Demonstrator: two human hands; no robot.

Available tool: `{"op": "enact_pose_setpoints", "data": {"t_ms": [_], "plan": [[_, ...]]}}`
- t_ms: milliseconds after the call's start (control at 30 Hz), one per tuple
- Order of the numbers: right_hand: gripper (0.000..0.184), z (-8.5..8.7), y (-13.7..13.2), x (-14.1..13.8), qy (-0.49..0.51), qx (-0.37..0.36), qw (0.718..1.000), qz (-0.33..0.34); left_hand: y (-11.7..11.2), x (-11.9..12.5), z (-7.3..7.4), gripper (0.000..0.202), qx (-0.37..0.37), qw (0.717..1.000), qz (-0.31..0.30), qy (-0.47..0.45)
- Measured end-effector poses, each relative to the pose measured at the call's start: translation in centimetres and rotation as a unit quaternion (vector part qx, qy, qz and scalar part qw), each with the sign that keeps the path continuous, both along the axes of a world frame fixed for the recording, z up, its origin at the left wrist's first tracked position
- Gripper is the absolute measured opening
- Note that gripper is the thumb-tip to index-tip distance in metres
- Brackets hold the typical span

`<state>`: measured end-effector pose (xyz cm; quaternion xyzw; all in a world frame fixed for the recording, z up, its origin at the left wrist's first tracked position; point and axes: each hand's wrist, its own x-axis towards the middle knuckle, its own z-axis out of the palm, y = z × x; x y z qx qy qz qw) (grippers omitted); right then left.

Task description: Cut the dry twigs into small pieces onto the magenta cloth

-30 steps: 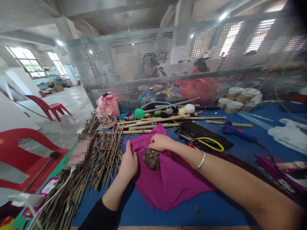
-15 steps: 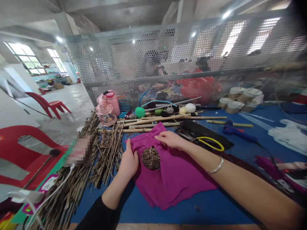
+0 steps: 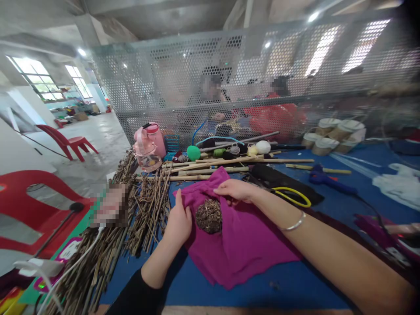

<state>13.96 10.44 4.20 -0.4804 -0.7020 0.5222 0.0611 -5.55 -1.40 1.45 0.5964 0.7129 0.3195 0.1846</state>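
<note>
A magenta cloth (image 3: 241,245) lies spread on the blue table (image 3: 288,288). A round, brownish woven ball of twigs (image 3: 209,215) sits on the cloth. My left hand (image 3: 179,221) presses on the cloth's left edge, fingers closed over the fabric beside the ball. My right hand (image 3: 234,190) rests on the cloth just behind and right of the ball, fingers bent down onto the fabric; a silver bangle (image 3: 293,224) is on that wrist.
A heap of dry twigs (image 3: 144,214) lies left of the cloth. Bamboo sticks (image 3: 213,165), yarn balls (image 3: 193,152), a pink bottle (image 3: 148,144), yellow-handled scissors (image 3: 290,197) and a blue glue gun (image 3: 323,179) lie behind. People sit beyond a perforated metal screen (image 3: 229,78).
My right hand has slid from on top of the ball toward the right and back along the cloth, leaving the ball uncovered. My left hand has stayed put.
</note>
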Motion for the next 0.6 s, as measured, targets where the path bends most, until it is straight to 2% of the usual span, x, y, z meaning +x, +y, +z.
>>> {"op": "enact_pose_setpoints", "data": {"t_ms": [67,200,267,300,400,467,533,600], "plan": [[0.04,-0.1,0.1,1.5,0.023,-0.022,0.998,-0.063,0.0,-0.1,-0.1,0.06,0.001,1.0,0.0,0.001],[0.027,-0.6,0.0,3.9,-0.025,-0.012,0.989,-0.148,0.2,-0.1,0.0,0.06,-0.001,1.0,0.003,-0.005],[0.022,-0.6,-0.9,4.9,-0.039,0.033,0.986,-0.161,0.2,-0.1,0.2,0.061,0.0,1.0,0.011,-0.017],[0.02,-0.5,-1.7,5.4,-0.05,0.079,0.983,-0.159,0.1,-0.1,0.3,0.063,0.001,1.0,0.013,-0.026],[0.019,0.0,-5.3,7.3,-0.126,0.28,0.947,-0.093,-1.2,-0.3,0.9,0.07,0.007,0.997,-0.01,-0.078],[0.02,0.3,-8.4,8.7,-0.16,0.318,0.934,-0.029,-2.8,-0.3,1.2,0.071,-0.002,0.992,-0.046,-0.119],[0.022,0.1,-11.0,10.0,-0.178,0.325,0.928,0.032,-4.9,-0.2,1.3,0.073,-0.034,0.991,-0.036,-0.127],[0.03,-0.3,-12.9,10.8,-0.184,0.334,0.923,0.053,-6.8,0.4,0.9,0.076,-0.074,0.984,-0.022,-0.159]]}}
